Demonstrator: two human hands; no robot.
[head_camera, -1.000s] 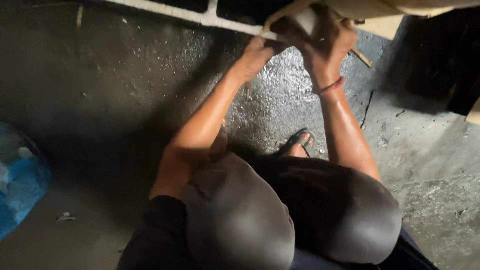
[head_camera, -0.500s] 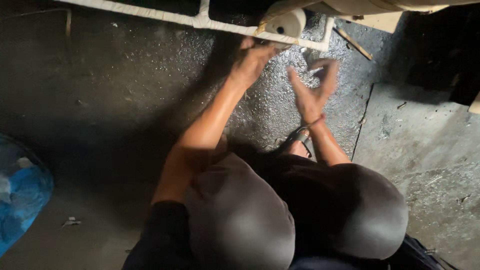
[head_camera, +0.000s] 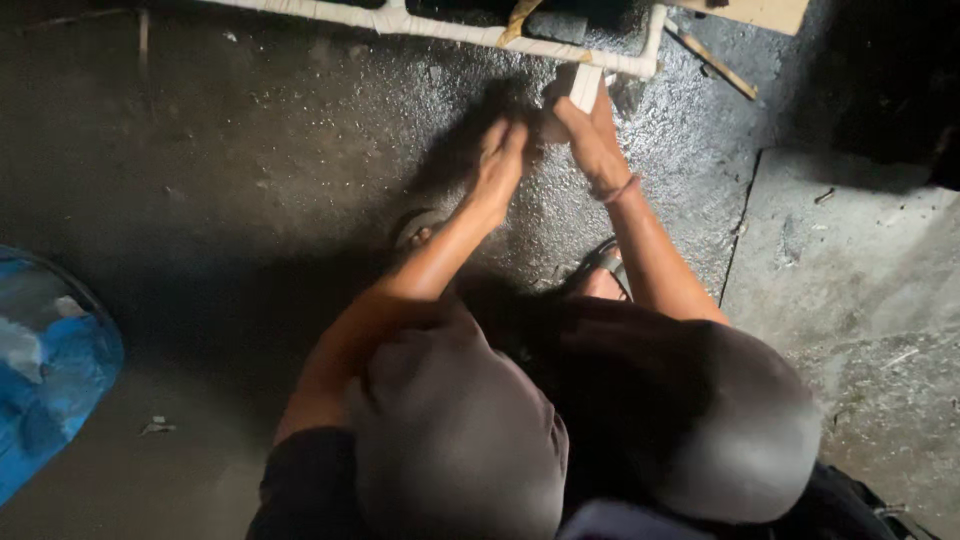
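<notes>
Squatting over one wet concrete floor (head_camera: 300, 200), one white wrapped frame (head_camera: 450, 30) now sits higher in view than half a second ago. Two hands have closed in: right hand (head_camera: 592, 140) wrapped around one short white leg (head_camera: 583, 88), left hand (head_camera: 500, 160) just beside, fingers loosely curled, grip unclear. One blue tub (head_camera: 50, 370) far left.

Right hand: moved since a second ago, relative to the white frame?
Yes. The right hand has dropped from the white frame's top corner to just below its rail, touching the pale roll beside the left hand.

White frame (head_camera: 450, 30) just above hands (head_camera: 500, 165)
</notes>
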